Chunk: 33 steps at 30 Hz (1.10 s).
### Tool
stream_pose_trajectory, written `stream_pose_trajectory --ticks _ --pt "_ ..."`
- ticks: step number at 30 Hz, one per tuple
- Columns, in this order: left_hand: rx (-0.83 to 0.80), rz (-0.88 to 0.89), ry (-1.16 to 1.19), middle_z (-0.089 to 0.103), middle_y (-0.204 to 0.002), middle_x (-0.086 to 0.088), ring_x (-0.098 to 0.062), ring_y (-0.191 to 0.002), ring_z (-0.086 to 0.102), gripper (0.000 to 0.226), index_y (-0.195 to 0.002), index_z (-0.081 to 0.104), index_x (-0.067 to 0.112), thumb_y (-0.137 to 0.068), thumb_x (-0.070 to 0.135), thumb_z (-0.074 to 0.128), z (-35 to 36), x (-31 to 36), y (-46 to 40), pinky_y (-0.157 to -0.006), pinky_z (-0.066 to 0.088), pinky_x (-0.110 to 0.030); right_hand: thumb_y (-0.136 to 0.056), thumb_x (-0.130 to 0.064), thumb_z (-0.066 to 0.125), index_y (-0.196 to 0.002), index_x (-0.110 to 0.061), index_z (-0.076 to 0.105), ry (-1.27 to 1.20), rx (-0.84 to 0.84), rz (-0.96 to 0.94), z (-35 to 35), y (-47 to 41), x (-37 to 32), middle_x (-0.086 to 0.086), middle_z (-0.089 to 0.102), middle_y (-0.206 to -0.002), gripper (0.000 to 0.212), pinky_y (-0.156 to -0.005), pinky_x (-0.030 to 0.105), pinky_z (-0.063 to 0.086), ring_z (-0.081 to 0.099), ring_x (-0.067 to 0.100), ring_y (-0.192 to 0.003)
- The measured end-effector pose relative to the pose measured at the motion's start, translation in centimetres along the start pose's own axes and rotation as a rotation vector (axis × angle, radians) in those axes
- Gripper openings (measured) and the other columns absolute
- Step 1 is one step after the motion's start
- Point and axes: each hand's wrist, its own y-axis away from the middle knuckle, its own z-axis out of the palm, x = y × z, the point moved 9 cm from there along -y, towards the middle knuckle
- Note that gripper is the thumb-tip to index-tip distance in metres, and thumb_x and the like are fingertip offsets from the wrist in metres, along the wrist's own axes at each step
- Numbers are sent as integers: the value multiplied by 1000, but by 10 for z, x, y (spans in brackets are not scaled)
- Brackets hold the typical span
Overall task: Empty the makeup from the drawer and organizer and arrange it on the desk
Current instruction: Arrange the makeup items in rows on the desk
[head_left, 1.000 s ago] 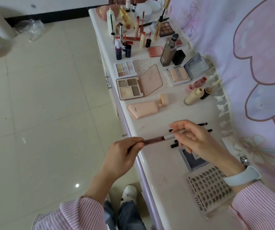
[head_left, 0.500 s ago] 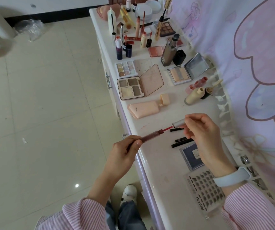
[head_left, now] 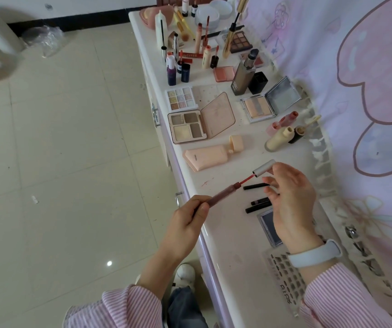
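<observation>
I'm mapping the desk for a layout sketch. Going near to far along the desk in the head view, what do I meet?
Lash tray → dark compact → black pencils → peach tube → four-pan palette → pastel palette → dark bottles

Free room — bare desk [head_left: 235, 235] strip at centre frame, running from the peach tube [head_left: 208, 157] down to the lower edge; open floor [head_left: 60, 162] across the whole left half.

Obstacles — dense cluster of bottles [head_left: 180, 67] and open palettes [head_left: 199, 123] in the upper centre; three black pencils [head_left: 257, 202] and a dark compact [head_left: 269, 224] right of centre; lash tray [head_left: 287, 282] at lower right; curtain [head_left: 368, 91] closing off the right side.
</observation>
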Motion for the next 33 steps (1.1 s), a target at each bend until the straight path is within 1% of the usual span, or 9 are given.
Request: stream_pose_trajectory --ticks 4,11,14,17,19,22,25,29,33 --pt "-38 -17 51 42 -64 14 -7 -57 35 26 -103 57 28 -86 32 38 5 1 -6 -59 33 -28 -88 -24 57 -87 -16 62 119 -213 126 21 11 19 -1 51 -69 9 -58 23 37 43 9 -60" --pt "-19 23 182 42 -62 14 -7 -58 35 9 -94 45 21 -86 22 40 15 10 -10 -60 31 -29 -89 -13 56 -90 -13 69 270 -477 168 50 33 41 -1 42 -55 13 -57 27 32 37 12 -56" --pt "1 26 71 49 -69 16 -8 -65 45 11 -95 47 24 -88 29 39 20 14 -12 -64 38 -27 -90 -14 54 -89 -15 65 241 -452 105 48 30 33 -1 48 -58 11 -58 26 37 43 12 -58" --pt "156 18 -237 55 -91 15 -4 -84 50 17 -106 56 20 -93 27 46 12 12 -18 -76 42 -18 -91 -13 50 -90 -17 60 250 -394 -105 36 17 5 -4 65 -74 10 -57 21 46 54 10 -63" --pt "261 67 -456 59 -100 5 -13 -94 52 23 -110 60 14 -92 22 49 8 15 -21 -83 44 -25 -93 -9 47 -90 -19 57 292 -315 -293 24 5 -17 -7 68 -84 14 -59 17 48 59 7 -67" --pt "309 252 -776 63 -102 -3 -26 -95 59 28 -104 64 13 -80 25 55 21 22 -22 -79 48 -37 -94 -5 44 -95 -12 54 375 -176 -449 4 -16 -38 -19 68 -80 12 -65 15 50 61 -1 -70" --pt "268 288 -941 61 -114 -7 -28 -111 52 34 -109 61 15 -77 26 61 38 15 -25 -92 43 -46 -94 -4 44 -95 -16 50 425 -35 -532 -14 -36 -47 -27 65 -80 14 -73 26 53 64 4 -77" --pt "228 291 -1034 54 -129 -10 -26 -126 35 41 -119 58 16 -85 30 39 48 1 -27 -103 23 -44 -93 -7 45 -96 -17 49 489 91 -559 -28 -63 -45 -14 62 -82 11 -80 49 52 63 22 -87" --pt "209 292 -1046 52 -133 -10 -26 -129 33 43 -123 56 16 -89 32 36 50 -3 -25 -105 22 -44 -92 -9 44 -101 -8 50 554 167 -570 -30 -84 -45 6 62 -89 11 -81 41 52 59 9 -80"
